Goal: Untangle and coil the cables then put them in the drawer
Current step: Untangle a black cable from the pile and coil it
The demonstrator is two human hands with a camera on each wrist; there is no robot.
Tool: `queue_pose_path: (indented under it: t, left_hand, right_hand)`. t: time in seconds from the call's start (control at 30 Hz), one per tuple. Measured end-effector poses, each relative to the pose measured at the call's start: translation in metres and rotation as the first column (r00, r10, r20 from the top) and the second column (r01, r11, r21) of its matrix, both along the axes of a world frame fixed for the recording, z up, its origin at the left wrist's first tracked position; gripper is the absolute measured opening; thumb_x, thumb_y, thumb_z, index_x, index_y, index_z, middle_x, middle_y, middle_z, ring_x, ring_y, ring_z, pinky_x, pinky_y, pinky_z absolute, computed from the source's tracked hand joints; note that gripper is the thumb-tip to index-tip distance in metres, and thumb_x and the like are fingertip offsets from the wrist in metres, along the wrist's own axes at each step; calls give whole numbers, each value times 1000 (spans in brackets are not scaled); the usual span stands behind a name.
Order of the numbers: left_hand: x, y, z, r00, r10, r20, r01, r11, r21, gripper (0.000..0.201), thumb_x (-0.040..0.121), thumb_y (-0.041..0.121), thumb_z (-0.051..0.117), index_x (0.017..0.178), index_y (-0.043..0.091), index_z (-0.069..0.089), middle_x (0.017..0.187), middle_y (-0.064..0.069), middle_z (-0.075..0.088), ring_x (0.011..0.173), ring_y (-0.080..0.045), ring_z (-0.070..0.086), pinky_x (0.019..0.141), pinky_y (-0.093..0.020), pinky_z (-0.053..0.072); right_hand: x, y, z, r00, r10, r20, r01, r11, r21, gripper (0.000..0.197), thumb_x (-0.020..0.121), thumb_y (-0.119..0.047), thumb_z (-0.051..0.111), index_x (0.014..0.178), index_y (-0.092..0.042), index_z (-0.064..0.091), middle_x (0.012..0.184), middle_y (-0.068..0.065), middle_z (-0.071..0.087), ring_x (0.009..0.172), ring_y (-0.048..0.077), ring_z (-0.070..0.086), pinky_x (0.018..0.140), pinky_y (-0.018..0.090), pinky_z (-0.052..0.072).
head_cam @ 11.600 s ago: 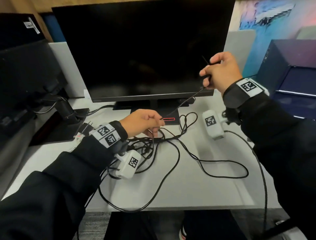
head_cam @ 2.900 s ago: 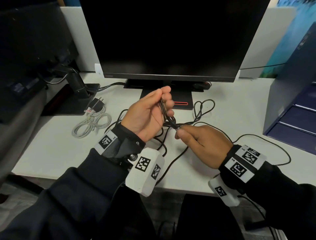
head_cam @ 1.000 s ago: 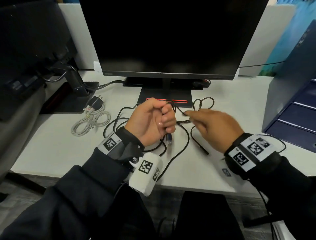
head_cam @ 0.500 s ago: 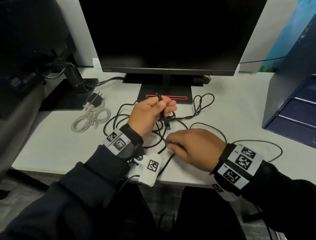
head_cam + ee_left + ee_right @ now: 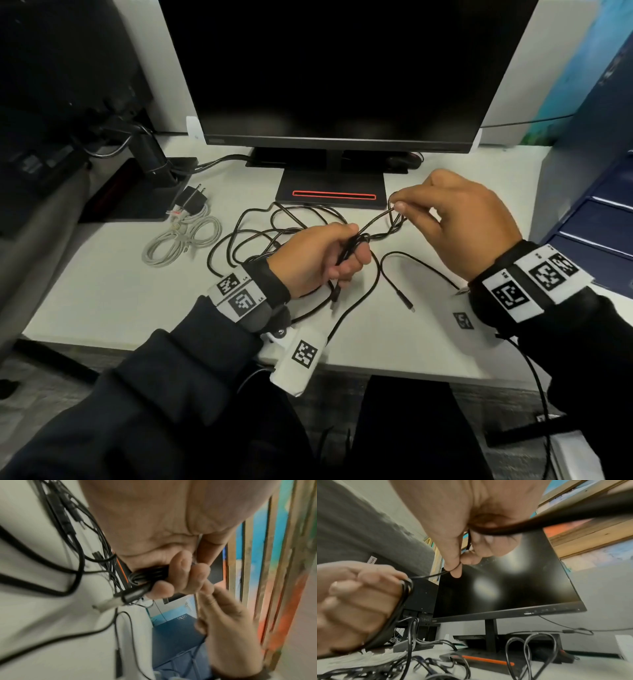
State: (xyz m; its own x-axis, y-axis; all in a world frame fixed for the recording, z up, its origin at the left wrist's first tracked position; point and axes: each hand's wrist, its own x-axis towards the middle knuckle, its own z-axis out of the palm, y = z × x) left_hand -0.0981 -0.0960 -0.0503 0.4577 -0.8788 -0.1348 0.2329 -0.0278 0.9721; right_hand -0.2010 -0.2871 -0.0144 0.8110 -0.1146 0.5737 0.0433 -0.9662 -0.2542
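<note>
Tangled black cables (image 5: pixel 260 236) sprawl on the white desk (image 5: pixel 102 298) in front of the monitor stand. My left hand (image 5: pixel 318 260) grips a bunch of folded black cable loops (image 5: pixel 147 576), with a plug end (image 5: pixel 132 596) sticking out below the fist. My right hand (image 5: pixel 455 219) is raised to the right of it and pinches one thin black strand (image 5: pixel 436 574) between thumb and forefinger; the strand runs taut to the left fist. A loose plug (image 5: pixel 406 303) lies on the desk below the right hand.
A coiled white cable with a black charger (image 5: pixel 185 233) lies at the left. The monitor (image 5: pixel 342 68) and its stand (image 5: pixel 332 192) fill the back. A blue drawer unit (image 5: pixel 596 219) stands at the right edge. A second monitor arm (image 5: pixel 150 157) sits back left.
My right hand has lifted from the desk near the front edge up and to the right, pulling a strand out from the bundle. The left hand keeps its grip on the bundle.
</note>
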Motion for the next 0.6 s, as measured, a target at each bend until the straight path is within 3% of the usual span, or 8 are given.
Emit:
queue_pose_path:
  t: [0.13,0.23,0.3,0.4,0.5,0.6]
  left_hand:
    - [0,2,13,960,-22,-280,-37,978,-204,35,95,24,35,78,10,62,58,1,40,53,-13,33,61,-29,41]
    - [3,4,22,917,-10,-399,-140,928,-344,27,96,22,36,87,10,59,64,2,45,54,-10,38,65,-28,45]
    - [7,4,24,902,42,-429,-224,897,-381,26,101,19,35,97,9,59,72,1,51,58,-9,46,71,-29,50]
    - [9,3,20,900,182,-396,-337,867,-367,26,105,13,35,108,4,60,82,-3,65,68,-11,63,82,-33,57]
    - [9,0,13,880,287,-378,-420,841,-340,24,106,10,37,111,3,59,90,-8,73,80,-14,72,88,-33,58]
    - [14,1,8,843,373,-386,-503,800,-325,21,105,9,40,112,3,59,94,-10,75,87,-17,73,87,-32,58]
  right_hand:
    - [3,2,-16,997,24,-69,-21,999,41,20,99,-31,59,111,-26,75,90,1,72,80,26,65,73,36,53]
    - [6,13,-32,961,93,-260,-58,989,140,27,102,-28,54,123,-29,69,98,1,73,76,21,62,82,35,52]
    - [5,20,-40,895,157,-417,-110,985,135,31,103,-30,50,131,-32,63,104,0,72,85,23,65,82,33,50]
    - [1,37,-39,797,207,-568,-170,978,118,31,105,-34,44,132,-30,58,93,-2,65,92,26,64,73,32,43]
    - [-5,47,-35,757,214,-617,-219,973,68,34,105,-39,41,136,-32,54,109,1,69,99,24,64,83,37,50]
    - [-9,51,-30,742,227,-631,-239,969,68,26,104,-40,42,115,-27,61,95,-2,68,88,21,61,75,34,47]
